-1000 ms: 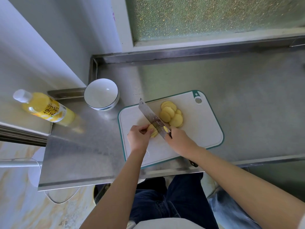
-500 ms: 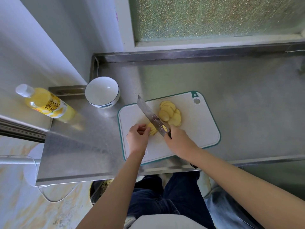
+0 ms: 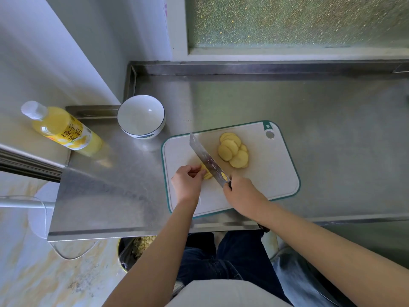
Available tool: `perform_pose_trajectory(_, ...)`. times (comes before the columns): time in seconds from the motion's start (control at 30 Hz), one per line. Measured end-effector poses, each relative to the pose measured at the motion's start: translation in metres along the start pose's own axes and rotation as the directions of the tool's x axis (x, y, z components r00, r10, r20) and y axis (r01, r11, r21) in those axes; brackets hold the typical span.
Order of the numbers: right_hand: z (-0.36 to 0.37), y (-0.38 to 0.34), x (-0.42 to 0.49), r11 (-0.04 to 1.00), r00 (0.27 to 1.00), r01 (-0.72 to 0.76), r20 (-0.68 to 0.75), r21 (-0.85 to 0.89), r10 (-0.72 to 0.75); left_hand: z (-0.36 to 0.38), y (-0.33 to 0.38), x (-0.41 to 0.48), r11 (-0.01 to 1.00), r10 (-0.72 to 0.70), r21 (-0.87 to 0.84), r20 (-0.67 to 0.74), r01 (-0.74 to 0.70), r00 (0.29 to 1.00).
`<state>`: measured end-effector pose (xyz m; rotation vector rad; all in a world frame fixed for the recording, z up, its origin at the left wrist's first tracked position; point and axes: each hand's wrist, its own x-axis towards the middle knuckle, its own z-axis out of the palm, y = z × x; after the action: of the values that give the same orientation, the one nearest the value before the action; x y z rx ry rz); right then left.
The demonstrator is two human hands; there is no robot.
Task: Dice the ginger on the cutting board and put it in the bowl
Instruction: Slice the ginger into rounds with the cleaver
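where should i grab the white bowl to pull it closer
Pinch the near-right rim of the white ceramic bowl, thumb inside, coming from the green-edged white cutting board side. It stands upright and empty, and that side is open; the yellow bottle sits on its left.

Bottle label (image 3: 73,135): Chinese characters "橙子茉莉". Knife sticker (image 3: 224,175): unreadable.

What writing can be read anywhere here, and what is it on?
"橙子茉莉", as best it reads: on the label of the yellow bottle.
Too small to read: the yellow sticker on the knife.
Blurred, unreadable: dark marks along the knife blade.
Too small to read: the mark on the green corner of the cutting board.
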<state>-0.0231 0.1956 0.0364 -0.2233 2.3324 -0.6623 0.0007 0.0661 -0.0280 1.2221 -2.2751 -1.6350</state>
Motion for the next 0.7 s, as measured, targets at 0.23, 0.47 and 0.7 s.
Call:
perform_pose_trajectory(0.23,0.007,-0.001,0.009,0.999,0.999,-0.022,0.042,-0.042,0.024,-0.001,0.000,0.002,1.000,-0.015,0.006,0.015,0.015,1.000)
perform_pose_trajectory(0.47,0.011,0.003,0.010,1.000,0.999,-0.030,0.034,0.007,0.029,-0.001,-0.001,0.004,1.000,0.004,0.015,0.026,-0.005,1.000)
perform_pose_trajectory(0.7,0.002,0.009,0.012,0.998,1.000,0.015,0.006,0.068,-0.015,-0.002,-0.001,0.002,0.998,0.051,0.018,0.026,-0.052,0.998)
